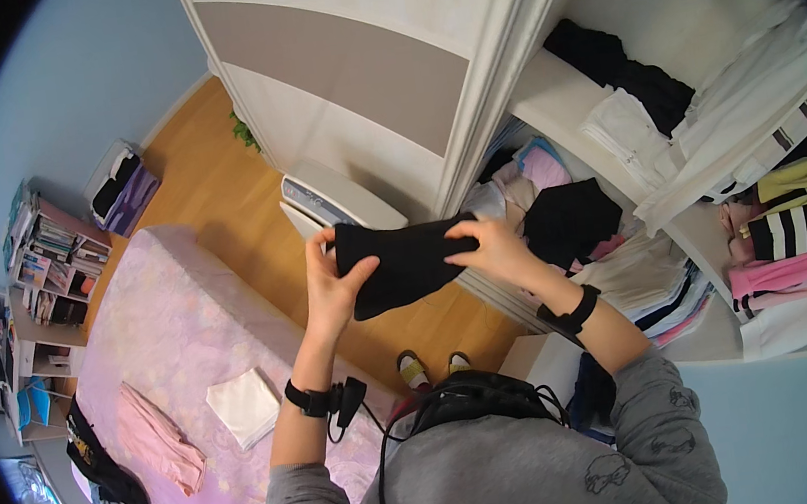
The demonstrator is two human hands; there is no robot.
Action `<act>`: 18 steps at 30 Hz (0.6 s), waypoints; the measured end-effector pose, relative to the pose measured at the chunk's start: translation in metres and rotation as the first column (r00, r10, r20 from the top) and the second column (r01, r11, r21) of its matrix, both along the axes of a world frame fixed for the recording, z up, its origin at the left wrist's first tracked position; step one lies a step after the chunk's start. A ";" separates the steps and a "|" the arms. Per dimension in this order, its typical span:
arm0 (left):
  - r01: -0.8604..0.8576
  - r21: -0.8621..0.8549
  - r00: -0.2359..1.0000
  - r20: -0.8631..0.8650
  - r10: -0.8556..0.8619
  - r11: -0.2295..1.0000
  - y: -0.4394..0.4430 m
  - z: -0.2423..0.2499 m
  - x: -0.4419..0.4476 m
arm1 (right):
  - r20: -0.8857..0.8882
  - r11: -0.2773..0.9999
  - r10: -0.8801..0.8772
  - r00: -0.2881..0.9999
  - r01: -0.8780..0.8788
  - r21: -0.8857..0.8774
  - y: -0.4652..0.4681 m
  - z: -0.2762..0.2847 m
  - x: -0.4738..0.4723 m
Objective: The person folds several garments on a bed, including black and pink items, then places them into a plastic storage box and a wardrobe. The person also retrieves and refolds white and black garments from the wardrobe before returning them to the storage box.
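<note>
A folded black cloth garment (405,263) is stretched between my two hands, above the wooden floor. My left hand (332,283) grips its left end, thumb on the near face and fingers behind. At the upper right corner my right hand (489,245) pinches it between thumb and fingers. Just right of that hand, another folded black garment (572,222) lies in the open wardrobe compartment. Stacked folded clothes (633,277) sit beside it. Each wrist wears a black strap, and a cable runs from the left one.
Left of me is a bed with a pink floral cover (228,304), bearing a folded cream cloth (244,409), pink trousers (158,441) and a black garment (103,463). A white appliance (340,195) stands before the sliding wardrobe door (342,63). Clothes hang or lie on the upper shelf (557,89).
</note>
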State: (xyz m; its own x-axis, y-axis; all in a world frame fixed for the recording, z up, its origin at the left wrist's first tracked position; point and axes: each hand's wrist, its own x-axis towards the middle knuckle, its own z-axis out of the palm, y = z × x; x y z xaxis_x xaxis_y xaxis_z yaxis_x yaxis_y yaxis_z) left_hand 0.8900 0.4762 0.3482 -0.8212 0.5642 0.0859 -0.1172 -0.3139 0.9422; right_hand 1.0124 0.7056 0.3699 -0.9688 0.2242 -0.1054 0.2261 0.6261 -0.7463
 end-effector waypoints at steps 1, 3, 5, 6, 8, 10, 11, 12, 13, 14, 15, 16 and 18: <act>0.025 0.042 0.999 -0.021 -0.024 0.999 -0.002 0.007 -0.004 | -0.108 0.967 0.039 0.993 -0.011 0.256 0.000 0.010 -0.002; 0.087 0.005 0.992 -0.097 -0.086 0.996 -0.010 0.023 -0.018 | -0.394 0.844 0.249 0.885 0.001 0.537 0.004 0.035 -0.007; 0.145 -0.051 0.982 -0.112 -0.150 0.988 -0.013 0.040 -0.032 | -0.511 0.800 0.417 0.752 -0.037 0.599 0.007 0.060 -0.017; 0.179 -0.131 0.959 -0.198 -0.203 0.975 -0.018 0.052 -0.040 | -0.500 0.814 0.429 0.752 -0.081 0.576 0.004 0.070 -0.017; -0.019 -0.490 0.795 -0.536 -0.284 0.871 -0.018 0.072 -0.044 | -0.409 0.873 0.392 0.824 -0.192 0.448 -0.005 0.087 -0.018; -0.443 -0.569 0.373 -0.819 -0.435 0.692 -0.010 0.091 -0.042 | -0.374 0.886 0.395 0.839 -0.240 0.396 -0.017 0.099 -0.023; -0.439 -0.549 0.256 -0.835 -0.487 0.711 -0.002 0.099 -0.039 | -0.427 0.893 0.387 0.817 -0.216 0.395 -0.022 0.103 -0.024; -0.266 -0.530 0.254 -0.844 -0.472 0.805 0.016 0.104 -0.036 | -0.433 0.898 0.375 0.820 -0.205 0.389 -0.025 0.106 -0.025; -0.086 -0.510 0.260 -0.841 -0.475 0.856 0.030 0.108 -0.030 | -0.428 0.907 0.342 0.837 -0.174 0.384 -0.022 0.107 -0.024; 0.048 -0.671 0.527 -0.612 -0.590 0.740 0.039 0.113 -0.025 | -0.411 0.899 0.347 0.843 -0.173 0.403 -0.015 0.108 -0.020; 0.035 -0.652 0.513 -0.638 -0.574 0.757 0.046 0.120 -0.024 | -0.412 0.940 0.298 0.861 -0.190 0.283 -0.005 0.106 -0.014; 0.036 -0.636 0.496 -0.658 -0.566 0.771 0.052 0.127 -0.023 | -0.455 0.963 0.268 0.849 -0.219 0.159 0.009 0.102 -0.007; -0.008 -0.610 0.434 -0.716 -0.547 0.793 0.058 0.140 -0.017 | -0.528 0.839 0.135 0.839 -0.380 -0.390 0.046 0.088 0.012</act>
